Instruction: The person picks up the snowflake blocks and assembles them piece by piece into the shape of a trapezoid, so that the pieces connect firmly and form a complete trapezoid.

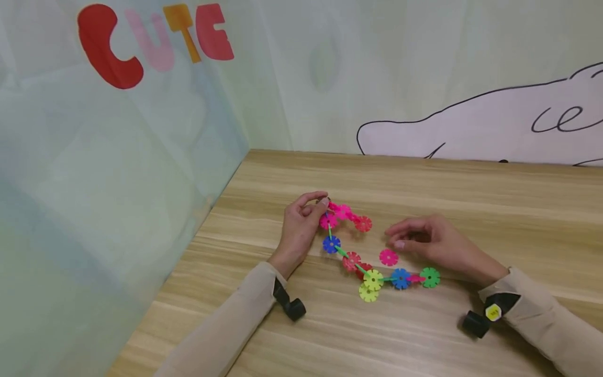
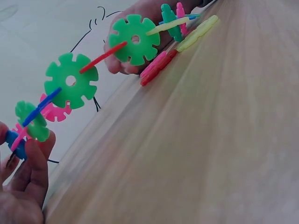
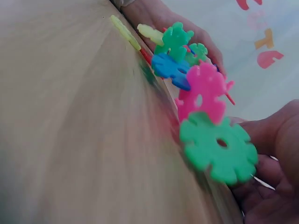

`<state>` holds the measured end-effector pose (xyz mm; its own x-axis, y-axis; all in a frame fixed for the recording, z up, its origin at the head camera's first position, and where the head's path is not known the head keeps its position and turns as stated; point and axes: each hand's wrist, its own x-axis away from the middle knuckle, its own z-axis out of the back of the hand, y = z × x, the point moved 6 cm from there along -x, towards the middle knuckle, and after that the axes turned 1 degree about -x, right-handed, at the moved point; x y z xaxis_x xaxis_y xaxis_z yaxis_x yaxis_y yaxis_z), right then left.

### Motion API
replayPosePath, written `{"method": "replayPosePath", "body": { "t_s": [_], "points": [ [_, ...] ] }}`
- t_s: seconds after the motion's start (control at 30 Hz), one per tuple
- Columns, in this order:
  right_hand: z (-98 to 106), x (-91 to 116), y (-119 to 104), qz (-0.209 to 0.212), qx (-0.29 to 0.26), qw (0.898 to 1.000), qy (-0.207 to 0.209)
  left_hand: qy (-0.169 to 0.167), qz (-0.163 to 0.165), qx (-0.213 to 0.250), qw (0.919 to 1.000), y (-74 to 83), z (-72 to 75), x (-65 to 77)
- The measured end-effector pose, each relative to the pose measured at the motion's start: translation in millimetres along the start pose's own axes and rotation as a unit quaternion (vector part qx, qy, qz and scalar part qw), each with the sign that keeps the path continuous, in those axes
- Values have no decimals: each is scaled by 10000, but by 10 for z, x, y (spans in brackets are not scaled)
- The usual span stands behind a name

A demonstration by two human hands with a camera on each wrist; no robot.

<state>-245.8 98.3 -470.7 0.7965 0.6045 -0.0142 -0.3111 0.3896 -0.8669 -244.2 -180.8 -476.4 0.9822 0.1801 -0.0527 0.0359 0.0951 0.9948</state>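
A curved chain of slotted plastic snowflake discs [image 1: 332, 244], in pink, blue, green, red and yellow, hangs from my left hand [image 1: 300, 222]. Thumb and index finger pinch the chain at its far-left bend; a blue disc [image 2: 17, 147] shows between those fingers in the left wrist view. One end of the chain is a red disc [image 1: 363, 224], the other a green disc [image 1: 430, 277]. My right hand [image 1: 435, 242] hovers to the right, fingers loosely bent, nothing visible in its grasp. Near its fingertips lies a loose pink disc [image 1: 388, 257].
Under the chain, a loose yellow disc [image 1: 368, 292] and a partly covered red disc [image 1: 364, 270] lie on the wooden table [image 1: 330, 340]. Printed cloth walls [image 1: 301, 94] stand along the table's left and back edges.
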Motion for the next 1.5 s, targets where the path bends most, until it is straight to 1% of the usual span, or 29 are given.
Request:
{"method": "replayPosePath", "body": {
  "t_s": [0.1, 0.2, 0.37, 0.47, 0.57, 0.7, 0.8, 0.87, 1.03, 1.13, 1.27, 1.37, 1.5],
  "points": [
    [-10, 39, 11, 326, 86, 9994, -120, 9, 66, -13, 10000, -5, 8, 12],
    [-36, 45, -2, 577, 348, 9975, -209, 23, 82, -21, 10000, -5, 14, 17],
    [-72, 25, -40, 724, 796, 9938, -272, 34, 75, 15, 10000, -12, 5, 4],
    [-75, 21, -60, 746, 863, 9931, -265, 29, 88, 57, 9999, -15, -7, 0],
    [-87, 12, -71, 732, 719, 9942, -311, 21, 104, 88, 9999, -18, -9, 0],
    [-99, 9, -59, 645, 373, 9966, -347, 5, 115, 73, 9999, -16, -7, 7],
    [-77, 24, -38, 504, 156, 9984, -187, -2, 110, 56, 9999, -7, -10, 11],
    [-51, 32, -21, 377, 16, 9993, 4, -6, 105, 59, 9999, 0, -12, 13],
    [-3, 30, 6, 174, -290, 9987, 390, -23, 70, 110, 9999, 0, -17, 4],
    [14, 26, 14, 101, -339, 9982, 494, -22, 40, 140, 9999, 1, -21, -2],
    [31, 29, 36, -60, -223, 9981, 578, -3, 32, 131, 9999, 7, -18, 3],
    [29, 30, 66, -177, -385, 9974, 579, -5, 29, 125, 9999, 5, -17, 3],
    [20, 28, 89, -219, -676, 9955, 625, -20, 32, 107, 9999, -7, -13, 3]
  ]
}}
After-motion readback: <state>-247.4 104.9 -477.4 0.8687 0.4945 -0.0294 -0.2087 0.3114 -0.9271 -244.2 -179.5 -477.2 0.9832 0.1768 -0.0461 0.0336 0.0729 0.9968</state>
